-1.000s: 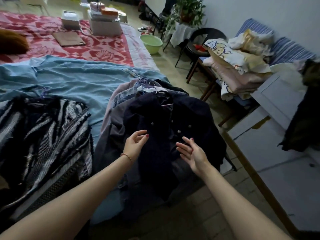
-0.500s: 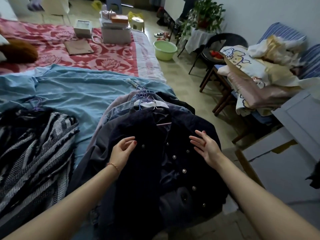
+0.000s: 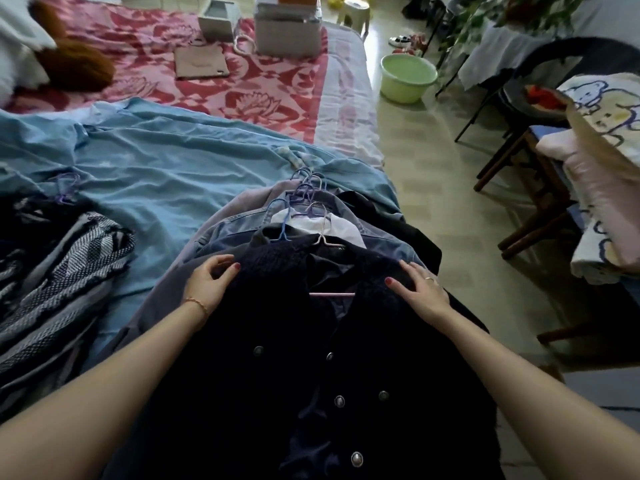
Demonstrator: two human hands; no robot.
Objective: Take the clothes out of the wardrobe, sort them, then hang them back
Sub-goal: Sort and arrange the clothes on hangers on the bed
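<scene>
A dark navy double-breasted jacket (image 3: 311, 358) with metal buttons lies on top of a pile of hung clothes at the bed's near right corner. Its pale hanger (image 3: 325, 237) shows at the collar. Under it lie a white garment (image 3: 341, 226), a denim jacket (image 3: 228, 233) and other dark pieces, their blue and purple hanger hooks (image 3: 306, 188) bunched at the top. My left hand (image 3: 211, 282) grips the jacket's left shoulder between thumb and fingers. My right hand (image 3: 420, 291) rests flat on the right shoulder, fingers spread.
A second heap of black-and-white striped clothes (image 3: 52, 271) lies at the left on the blue sheet (image 3: 166, 168). Boxes (image 3: 287, 32) stand on the red floral blanket behind. On the floor to the right are a green basin (image 3: 408, 77), a dark chair (image 3: 512, 84) and stacked bedding (image 3: 606, 168).
Both hands have slid up from the jacket's chest to its shoulders. The left hand now holds the shoulder and the right lies flat. The view has come closer to the pile.
</scene>
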